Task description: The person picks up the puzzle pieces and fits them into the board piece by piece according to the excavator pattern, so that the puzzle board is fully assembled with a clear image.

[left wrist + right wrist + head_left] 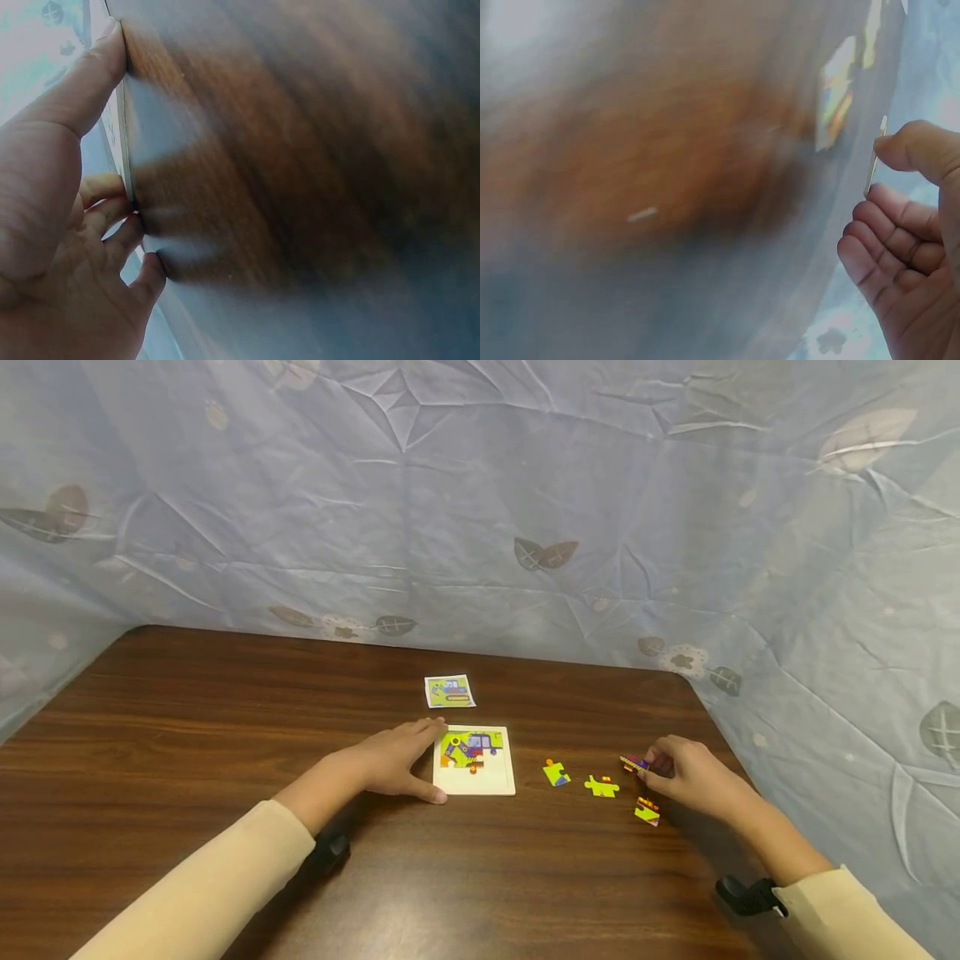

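Note:
A square white puzzle tray (495,783) lies mid-table, its upper part filled with joined pieces (461,750) picturing a digger. My left hand (397,762) spreads along the tray's left edge, thumb at the near corner and fingertips at the far one. In the left wrist view its thumb (94,79) touches the thin tray edge. Off to the right, my right hand (693,781) pinches a striped purple puzzle piece (633,763). The right wrist view shows that piece edge-on between thumb and forefinger. Loose green pieces lie nearby: one (557,773), another (602,787) and a third (647,812).
Behind the tray a small picture card (450,691) of the same digger lies flat. The brown wooden table (187,718) meets a pale patterned cloth (480,510) at the back and sides. Each wrist bears a black strap device (750,895).

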`<state>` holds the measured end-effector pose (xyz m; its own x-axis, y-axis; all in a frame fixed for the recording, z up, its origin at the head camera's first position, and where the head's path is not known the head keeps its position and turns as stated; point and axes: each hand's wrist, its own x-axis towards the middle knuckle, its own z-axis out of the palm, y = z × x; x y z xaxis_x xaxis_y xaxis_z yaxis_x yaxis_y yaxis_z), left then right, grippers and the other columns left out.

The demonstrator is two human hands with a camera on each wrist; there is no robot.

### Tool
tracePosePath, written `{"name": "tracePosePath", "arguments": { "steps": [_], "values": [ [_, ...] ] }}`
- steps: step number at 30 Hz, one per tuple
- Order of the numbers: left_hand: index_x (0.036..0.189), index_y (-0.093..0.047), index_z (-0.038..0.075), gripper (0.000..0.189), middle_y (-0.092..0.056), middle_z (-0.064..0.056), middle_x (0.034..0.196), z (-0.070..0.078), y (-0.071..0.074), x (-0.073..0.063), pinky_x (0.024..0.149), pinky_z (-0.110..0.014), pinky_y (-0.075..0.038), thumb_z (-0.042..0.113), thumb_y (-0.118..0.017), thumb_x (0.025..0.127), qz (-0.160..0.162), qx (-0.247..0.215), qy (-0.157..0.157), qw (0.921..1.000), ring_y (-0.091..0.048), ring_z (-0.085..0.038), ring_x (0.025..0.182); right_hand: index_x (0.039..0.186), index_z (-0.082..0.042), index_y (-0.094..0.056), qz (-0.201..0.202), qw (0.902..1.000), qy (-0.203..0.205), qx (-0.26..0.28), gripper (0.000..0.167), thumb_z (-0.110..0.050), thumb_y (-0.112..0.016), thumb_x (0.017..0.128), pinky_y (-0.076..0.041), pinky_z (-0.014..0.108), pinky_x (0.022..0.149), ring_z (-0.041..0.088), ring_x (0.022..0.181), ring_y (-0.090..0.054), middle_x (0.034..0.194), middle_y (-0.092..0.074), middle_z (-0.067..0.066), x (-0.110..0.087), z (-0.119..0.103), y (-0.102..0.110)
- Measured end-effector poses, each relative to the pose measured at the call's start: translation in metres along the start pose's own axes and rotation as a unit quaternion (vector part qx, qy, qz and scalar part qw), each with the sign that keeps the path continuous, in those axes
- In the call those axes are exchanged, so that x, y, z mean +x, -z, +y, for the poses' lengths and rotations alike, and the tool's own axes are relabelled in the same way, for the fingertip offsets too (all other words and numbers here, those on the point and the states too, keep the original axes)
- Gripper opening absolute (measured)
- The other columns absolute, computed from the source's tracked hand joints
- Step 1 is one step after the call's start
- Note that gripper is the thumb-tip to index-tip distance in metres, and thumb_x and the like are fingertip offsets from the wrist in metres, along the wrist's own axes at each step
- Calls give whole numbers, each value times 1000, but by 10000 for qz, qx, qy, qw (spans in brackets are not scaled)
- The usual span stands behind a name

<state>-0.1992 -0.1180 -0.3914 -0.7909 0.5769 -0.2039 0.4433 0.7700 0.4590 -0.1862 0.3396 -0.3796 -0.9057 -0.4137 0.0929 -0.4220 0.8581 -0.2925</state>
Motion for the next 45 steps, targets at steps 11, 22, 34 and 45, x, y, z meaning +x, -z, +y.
{"name": "tracePosePath", "arguments": {
  "steps": [11, 22, 34, 45],
  "values": [
    [166, -24, 5, 108, -22, -18, 175, 0, 1, -1, 129, -64, -26, 57, -79, 88, 3, 16, 46, 10000, -24, -42, 161, 97, -7, -68, -266, 9968, 721, 239, 13, -12, -78, 92, -57, 26, 70, 7, 80, -62, 92, -67, 0, 36, -49, -9],
    [166, -23, 4, 109, -21, -18, 175, 1, -2, 1, 129, -64, -26, 56, -79, 88, -26, -9, 26, 10000, -24, -43, 161, 98, -6, -69, -475, 9891, 1388, 107, 12, -12, -75, 91, -57, 27, 74, 16, 86, -64, 95, -67, 4, 66, -95, -37],
    [167, -23, 6, 109, -20, -17, 176, 0, -2, 1, 129, -64, -26, 57, -79, 88, -53, 3, 83, 10000, -24, -43, 161, 107, -6, -72, -879, 9851, 1468, -179, 22, -24, -76, 94, -53, 25, 76, 10, 86, -54, 98, -64, 1, 86, -133, -49],
    [167, -23, 7, 108, -20, -16, 176, 0, 0, 1, 128, -64, -27, 59, -78, 89, -59, 72, 114, 9999, -24, -42, 161, 110, -3, -74, -941, 9781, 1816, -388, 21, -19, -74, 96, -60, 34, 85, 15, 94, -62, 104, -69, 6, 97, -141, -54]
  ]
}}
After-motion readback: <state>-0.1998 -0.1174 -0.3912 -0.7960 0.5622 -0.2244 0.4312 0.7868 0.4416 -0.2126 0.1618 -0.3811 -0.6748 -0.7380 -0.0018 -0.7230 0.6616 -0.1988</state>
